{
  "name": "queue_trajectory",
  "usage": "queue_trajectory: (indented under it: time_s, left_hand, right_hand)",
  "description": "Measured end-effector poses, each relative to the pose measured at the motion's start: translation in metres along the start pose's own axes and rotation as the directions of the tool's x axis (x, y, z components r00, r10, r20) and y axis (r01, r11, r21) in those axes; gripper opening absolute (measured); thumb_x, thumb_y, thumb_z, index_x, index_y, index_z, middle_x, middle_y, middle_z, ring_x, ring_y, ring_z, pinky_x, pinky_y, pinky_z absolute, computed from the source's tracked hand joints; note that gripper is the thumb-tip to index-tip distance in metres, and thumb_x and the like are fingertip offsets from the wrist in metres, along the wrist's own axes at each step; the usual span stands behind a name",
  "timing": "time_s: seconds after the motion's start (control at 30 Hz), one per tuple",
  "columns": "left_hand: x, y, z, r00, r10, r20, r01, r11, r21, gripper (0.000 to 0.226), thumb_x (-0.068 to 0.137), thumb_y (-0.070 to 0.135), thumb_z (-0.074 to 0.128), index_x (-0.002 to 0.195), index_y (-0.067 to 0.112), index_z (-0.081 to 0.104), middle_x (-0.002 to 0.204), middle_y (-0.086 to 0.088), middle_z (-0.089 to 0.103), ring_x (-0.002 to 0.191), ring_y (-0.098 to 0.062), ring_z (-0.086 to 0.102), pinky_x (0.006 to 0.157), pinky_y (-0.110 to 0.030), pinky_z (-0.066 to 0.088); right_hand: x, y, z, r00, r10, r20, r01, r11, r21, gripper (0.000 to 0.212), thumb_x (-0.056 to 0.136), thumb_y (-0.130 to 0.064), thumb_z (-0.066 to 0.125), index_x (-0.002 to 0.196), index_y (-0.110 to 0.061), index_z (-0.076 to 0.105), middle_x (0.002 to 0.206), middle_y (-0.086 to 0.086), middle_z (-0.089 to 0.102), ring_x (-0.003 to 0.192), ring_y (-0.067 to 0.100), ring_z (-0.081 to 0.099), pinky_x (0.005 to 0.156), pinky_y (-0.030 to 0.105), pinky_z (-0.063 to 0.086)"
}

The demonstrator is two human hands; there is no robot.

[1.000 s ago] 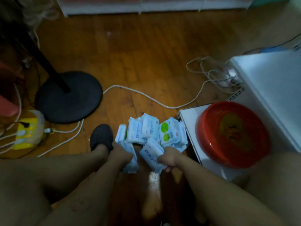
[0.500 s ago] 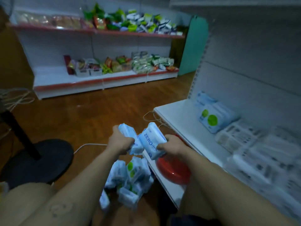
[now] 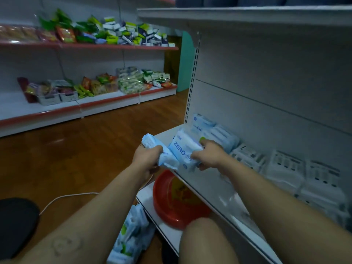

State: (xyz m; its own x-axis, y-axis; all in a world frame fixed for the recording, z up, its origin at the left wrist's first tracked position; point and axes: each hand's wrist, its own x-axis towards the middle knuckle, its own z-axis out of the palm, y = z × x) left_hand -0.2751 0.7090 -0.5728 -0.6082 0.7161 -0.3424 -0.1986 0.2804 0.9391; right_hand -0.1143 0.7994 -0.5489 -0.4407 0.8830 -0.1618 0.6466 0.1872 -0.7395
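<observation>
My left hand (image 3: 146,156) grips a light blue wipes pack (image 3: 152,143) at the front corner of the white shelf (image 3: 209,185). Right beside it, my right hand (image 3: 206,156) grips a blue pack printed ZERO (image 3: 182,151), held tilted just over the shelf's edge. Behind my right hand, several matching blue packs (image 3: 215,132) lie against the shelf's back wall. A heap of the same packs (image 3: 131,233) lies on the wooden floor below my left forearm.
White boxed packs (image 3: 285,168) fill the shelf to the right. A red plastic basin (image 3: 171,204) sits on the bottom shelf. A black fan base (image 3: 15,223) and a white cable (image 3: 64,197) lie on the floor at left. Far shelves (image 3: 95,103) hold snacks.
Both hands rose from the heap on the floor, each with a pack, and reached the shelf's front corner. My view swung up from the floor to the shelves.
</observation>
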Motion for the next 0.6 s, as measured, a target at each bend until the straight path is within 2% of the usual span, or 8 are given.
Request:
queue_trajectory:
  time_s: [0.13,0.23,0.33,0.4,0.5,0.6]
  left_hand:
    - [0.052,0.012,0.028,1.000,0.030,0.003,-0.030,0.999,0.032,0.036,0.083,0.018,0.063,0.117,0.008,0.055,0.093,-0.011,0.063,0.065,-0.020,0.060,0.040,-0.020,0.044]
    - [0.100,0.017,0.047,0.997,0.073,-0.018,-0.071,0.994,0.080,0.041,0.083,0.023,0.065,0.121,0.012,0.052,0.101,-0.009,0.065,0.077,-0.022,0.065,0.045,-0.025,0.047]
    - [0.147,0.020,0.062,0.995,0.099,-0.027,-0.097,0.992,0.084,0.045,0.083,0.026,0.066,0.123,0.015,0.049,0.109,-0.008,0.063,0.087,-0.023,0.065,0.050,-0.027,0.050]
    - [0.171,0.021,0.075,0.994,0.102,-0.031,-0.099,0.991,0.096,0.047,0.084,0.027,0.067,0.125,0.015,0.047,0.112,-0.008,0.061,0.092,-0.024,0.064,0.049,-0.027,0.051]
    - [0.191,0.014,0.100,0.986,0.124,0.111,-0.130,0.990,0.049,0.050,0.087,0.032,0.070,0.125,0.015,0.044,0.116,-0.008,0.059,0.095,-0.023,0.064,0.052,-0.029,0.055]
    - [0.198,0.002,0.120,0.935,0.122,0.333,-0.147,0.988,0.050,0.060,0.086,0.040,0.070,0.133,0.014,0.044,0.120,-0.010,0.058,0.102,-0.022,0.063,0.076,-0.039,0.060]
  right_hand:
    - [0.064,-0.005,-0.019,0.990,-0.101,-0.097,0.077,0.970,-0.229,0.024,0.079,-0.029,0.065,0.099,-0.017,0.060,0.090,0.005,0.063,0.074,0.025,0.066,0.052,0.027,0.051]
    - [0.119,-0.006,-0.026,0.975,-0.154,-0.160,0.081,0.917,-0.390,0.026,0.078,-0.034,0.066,0.095,-0.015,0.061,0.090,0.006,0.061,0.086,0.027,0.062,0.060,0.027,0.040]
    - [0.171,-0.004,-0.028,0.958,-0.197,-0.210,0.072,0.870,-0.488,0.040,0.079,-0.037,0.066,0.112,-0.015,0.060,0.111,0.009,0.062,0.100,0.030,0.060,0.071,0.028,0.039]
    - [0.197,0.002,-0.029,0.951,-0.215,-0.223,0.053,0.822,-0.567,0.045,0.082,-0.039,0.065,0.117,-0.014,0.053,0.115,0.010,0.061,0.102,0.031,0.059,0.073,0.030,0.039]
    - [0.218,0.021,-0.029,0.944,-0.216,-0.247,-0.036,0.679,-0.733,0.042,0.085,-0.041,0.062,0.116,-0.015,0.051,0.115,0.012,0.061,0.105,0.032,0.057,0.082,0.033,0.039]
    - [0.223,0.039,-0.030,0.905,-0.291,-0.310,-0.117,0.530,-0.840,0.042,0.086,-0.050,0.056,0.110,-0.016,0.063,0.114,0.013,0.059,0.108,0.032,0.049,0.089,0.036,0.035]
